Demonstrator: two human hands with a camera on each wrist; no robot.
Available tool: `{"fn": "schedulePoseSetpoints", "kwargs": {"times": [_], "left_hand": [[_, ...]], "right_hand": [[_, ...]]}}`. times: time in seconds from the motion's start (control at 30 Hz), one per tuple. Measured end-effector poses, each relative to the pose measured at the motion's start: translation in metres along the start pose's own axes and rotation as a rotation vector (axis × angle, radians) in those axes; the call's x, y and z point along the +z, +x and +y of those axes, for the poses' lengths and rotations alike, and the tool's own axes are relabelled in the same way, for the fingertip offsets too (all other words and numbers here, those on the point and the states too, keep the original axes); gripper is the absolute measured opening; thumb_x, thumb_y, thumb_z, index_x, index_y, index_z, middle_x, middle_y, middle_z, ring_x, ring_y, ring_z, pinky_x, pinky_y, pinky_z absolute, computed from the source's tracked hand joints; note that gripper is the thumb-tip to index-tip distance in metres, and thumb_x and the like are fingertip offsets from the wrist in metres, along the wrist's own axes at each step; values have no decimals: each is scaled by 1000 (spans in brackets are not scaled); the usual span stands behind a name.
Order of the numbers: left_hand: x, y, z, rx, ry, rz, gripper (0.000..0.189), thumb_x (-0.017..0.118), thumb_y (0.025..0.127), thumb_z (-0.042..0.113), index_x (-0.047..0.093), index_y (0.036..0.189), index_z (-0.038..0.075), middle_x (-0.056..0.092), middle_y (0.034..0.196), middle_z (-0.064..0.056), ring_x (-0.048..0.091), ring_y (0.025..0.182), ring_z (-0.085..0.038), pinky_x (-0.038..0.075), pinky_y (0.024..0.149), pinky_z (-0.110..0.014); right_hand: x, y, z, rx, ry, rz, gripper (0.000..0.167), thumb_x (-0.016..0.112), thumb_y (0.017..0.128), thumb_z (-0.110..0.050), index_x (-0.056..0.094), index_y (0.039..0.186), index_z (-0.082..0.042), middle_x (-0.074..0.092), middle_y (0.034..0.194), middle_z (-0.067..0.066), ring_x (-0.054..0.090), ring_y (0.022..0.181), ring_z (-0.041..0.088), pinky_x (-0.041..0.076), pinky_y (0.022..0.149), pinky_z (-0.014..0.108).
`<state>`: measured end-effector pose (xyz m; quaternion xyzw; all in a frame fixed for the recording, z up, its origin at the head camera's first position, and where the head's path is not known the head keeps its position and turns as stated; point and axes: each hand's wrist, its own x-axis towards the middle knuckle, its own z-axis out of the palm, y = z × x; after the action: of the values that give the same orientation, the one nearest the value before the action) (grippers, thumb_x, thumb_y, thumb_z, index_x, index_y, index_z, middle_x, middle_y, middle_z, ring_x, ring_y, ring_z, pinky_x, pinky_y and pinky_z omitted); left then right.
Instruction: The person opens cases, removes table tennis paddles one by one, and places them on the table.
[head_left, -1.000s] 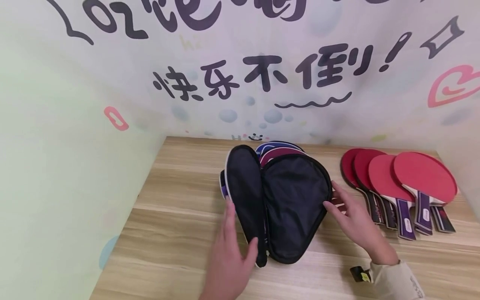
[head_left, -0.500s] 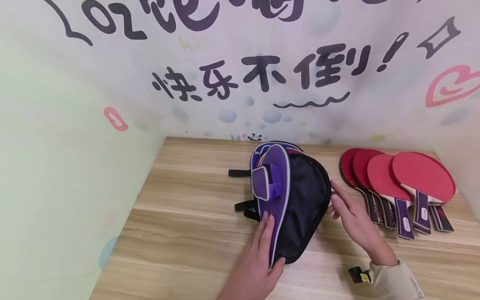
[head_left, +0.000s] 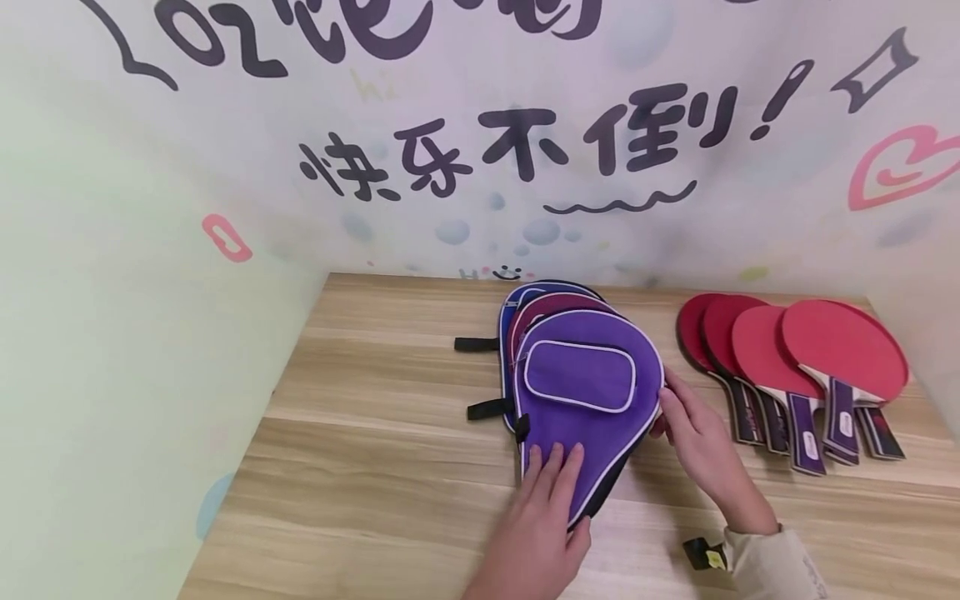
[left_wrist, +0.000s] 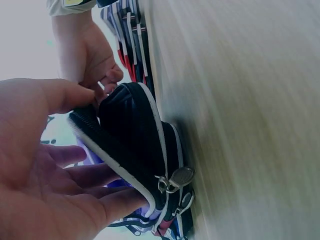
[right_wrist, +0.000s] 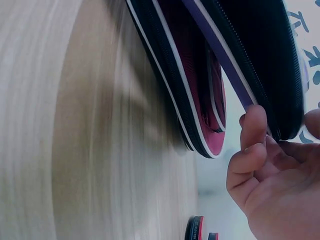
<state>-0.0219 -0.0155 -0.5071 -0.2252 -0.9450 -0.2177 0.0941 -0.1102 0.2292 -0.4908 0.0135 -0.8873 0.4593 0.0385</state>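
Observation:
A purple table tennis bat case (head_left: 581, 417) with white piping and a small pocket lies on top of a maroon case (head_left: 536, 310) and a blue case (head_left: 517, 297). My left hand (head_left: 532, 533) lays its straight fingers on the purple cover, thumb at the narrow end's edge. The unzipped mouth (left_wrist: 135, 132) gapes in the left wrist view, a metal zip pull (left_wrist: 181, 176) hanging beside it. My right hand (head_left: 697, 442) pinches the case's right edge, bent fingers below and thumb above, as the right wrist view shows.
Several red table tennis bats (head_left: 843, 350) lie overlapped at the right of the wooden table (head_left: 360, 467), handles toward me. Two black straps (head_left: 480, 344) stick out left of the cases. A printed wall (head_left: 420, 225) rises behind the table.
The purple cover has swung from the left over to the right, hiding the black interior. My left hand has moved right with it; my right hand has stayed at the right edge.

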Motion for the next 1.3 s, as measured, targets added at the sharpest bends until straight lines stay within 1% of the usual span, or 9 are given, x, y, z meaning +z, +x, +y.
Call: {"fn": "schedulePoseSetpoints", "kwargs": {"times": [0.13,0.27,0.43,0.7,0.8,0.93,1.1,1.27,1.3], "left_hand": [[4,0,2,5,80,-13,83,76,86,37,38,157,15,57,148,-18,54,138,-45,51,110,-47],[7,-1,5,17,151,-43,80,77,86,39,43,154,17,57,148,-18,52,139,-44,52,108,-45],[6,-2,8,18,199,-97,78,77,86,39,44,154,20,57,149,-18,49,142,-45,51,110,-44],[8,-4,12,15,273,-137,77,77,85,45,47,153,23,54,151,-18,44,145,-45,48,112,-43],[10,-5,13,7,275,-149,78,76,85,46,45,154,25,53,152,-19,43,146,-46,47,114,-44],[8,-4,12,5,230,-147,76,76,86,44,46,153,24,54,152,-19,43,146,-45,47,114,-45],[-6,1,6,61,158,-80,66,76,87,37,54,146,16,62,143,-14,53,140,-40,49,111,-43],[-27,11,1,138,83,91,51,74,89,28,62,137,16,72,129,0,68,123,-25,54,105,-35],[-31,14,-1,159,64,147,48,74,88,26,64,134,16,73,126,1,69,120,-22,54,104,-34]], "right_hand": [[5,1,4,-41,-22,33,44,43,110,-21,48,150,-3,67,72,7,60,64,4,46,62,18],[10,4,10,-50,-49,50,44,43,110,-17,48,149,2,69,80,12,60,66,0,49,63,17],[15,4,18,-32,-149,57,44,44,109,-15,48,148,4,71,85,14,62,67,5,50,63,21],[19,4,19,-4,-171,25,45,45,108,-13,46,148,6,71,86,16,65,68,15,51,62,24],[20,5,20,0,-182,20,46,46,108,-13,44,149,7,71,86,17,65,68,15,51,62,25],[18,4,18,-19,-217,13,49,48,107,-13,41,150,10,72,89,17,65,70,15,51,63,26],[7,1,10,-98,-304,46,51,57,102,-11,44,147,12,72,105,23,70,82,26,55,71,41],[-5,-3,-3,-147,-356,103,50,61,99,-11,49,143,11,70,113,26,70,92,40,54,80,57],[-7,-4,-6,-160,-365,122,50,63,98,-10,50,142,10,69,114,27,69,95,41,53,81,58]]}}
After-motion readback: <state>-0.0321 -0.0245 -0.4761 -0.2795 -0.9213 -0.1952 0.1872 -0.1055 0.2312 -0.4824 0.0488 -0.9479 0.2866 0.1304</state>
